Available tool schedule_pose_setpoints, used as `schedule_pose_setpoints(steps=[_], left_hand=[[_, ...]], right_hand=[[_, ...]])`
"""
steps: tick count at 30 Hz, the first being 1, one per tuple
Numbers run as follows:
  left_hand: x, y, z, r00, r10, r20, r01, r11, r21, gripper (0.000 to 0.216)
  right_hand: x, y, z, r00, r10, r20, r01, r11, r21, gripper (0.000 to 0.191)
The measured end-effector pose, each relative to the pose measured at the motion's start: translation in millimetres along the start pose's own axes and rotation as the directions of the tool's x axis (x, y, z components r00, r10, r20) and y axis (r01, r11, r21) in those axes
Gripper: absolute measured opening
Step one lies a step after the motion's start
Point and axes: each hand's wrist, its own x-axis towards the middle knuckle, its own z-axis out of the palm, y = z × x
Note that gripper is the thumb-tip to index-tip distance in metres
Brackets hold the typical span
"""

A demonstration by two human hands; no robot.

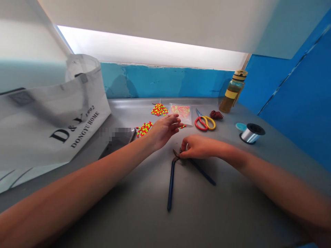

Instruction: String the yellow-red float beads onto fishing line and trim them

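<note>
My left hand is raised over the table beside a clear bag of red and yellow beads. Its fingers are loosely bent and apart, and nothing shows in them. A few loose beads peek out just past its fingertips. My right hand is closed in a pinch at the head of a pair of pliers with dark blue handles. Those handles are spread wide and point toward me. The fingers cover part of the jaws, so anything small between them is hidden.
Bead piles lie behind my left arm. Scissors, a dark red yarn bundle, a spool of clear line, a light blue disc and a bottle stand right. A white bag fills the left.
</note>
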Motion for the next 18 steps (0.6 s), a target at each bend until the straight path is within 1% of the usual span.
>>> schedule_pose_setpoints(steps=[3,4,6,7,8,9,10,11,13,14,15,16,18], left_hand=[[-0.4,0.1,-0.6,1.000,0.006,-0.007,-0.006,1.000,0.010,0.002],[-0.4,0.4,-0.9,1.000,0.013,-0.007,-0.013,1.000,0.008,0.002],[-0.5,1.3,-1.1,1.000,0.020,0.001,-0.020,1.000,-0.011,0.003],[-0.7,1.8,-0.9,1.000,0.014,0.015,-0.014,0.999,-0.031,0.003],[-1.1,2.5,-0.4,0.999,-0.001,0.042,0.004,0.998,-0.061,0.003],[-1.9,3.4,0.6,0.996,-0.025,0.083,0.033,0.995,-0.097,0.003],[-3.2,4.5,2.0,0.990,-0.053,0.131,0.070,0.989,-0.133,0.004],[-5.0,5.8,3.8,0.981,-0.078,0.180,0.108,0.980,-0.167,0.004],[-9.4,9.0,8.1,0.962,-0.108,0.251,0.163,0.964,-0.210,0.005],[-11.8,10.6,10.3,0.958,-0.107,0.267,0.169,0.961,-0.220,0.005],[-14.1,12.1,12.4,0.956,-0.101,0.275,0.166,0.960,-0.226,0.004],[-16.1,13.2,14.3,0.956,-0.096,0.279,0.161,0.961,-0.224,0.005],[-18.9,14.2,16.7,0.955,-0.090,0.283,0.150,0.968,-0.199,0.007]], right_hand=[[5.2,6.0,1.1,0.999,0.034,-0.019,-0.033,0.999,0.011,0.026],[6.9,8.3,0.3,0.997,0.046,-0.055,-0.045,0.999,0.020,0.026],[9.8,11.8,-2.2,0.983,0.063,-0.175,-0.052,0.996,0.066,0.027],[10.7,12.6,-3.7,0.970,0.065,-0.232,-0.038,0.992,0.118,0.030],[11.0,12.6,-5.1,0.962,0.062,-0.265,-0.010,0.981,0.196,0.034],[10.9,12.0,-6.2,0.963,0.051,-0.266,0.032,0.953,0.300,0.037],[10.4,10.8,-7.0,0.971,0.027,-0.236,0.078,0.903,0.423,0.038],[9.7,9.3,-7.4,0.983,-0.011,-0.182,0.111,0.828,0.550,0.035],[8.2,6.8,-6.9,0.992,-0.109,-0.064,0.120,0.645,0.755,0.025],[7.9,6.2,-6.2,0.989,-0.150,-0.019,0.101,0.561,0.821,0.023],[8.0,6.2,-5.3,0.983,-0.180,0.020,0.074,0.495,0.866,0.024],[8.5,6.7,-4.3,0.978,-0.199,0.055,0.041,0.447,0.893,0.027],[10.1,9.0,-3.2,0.970,-0.216,0.111,-0.015,0.403,0.915,0.034]])
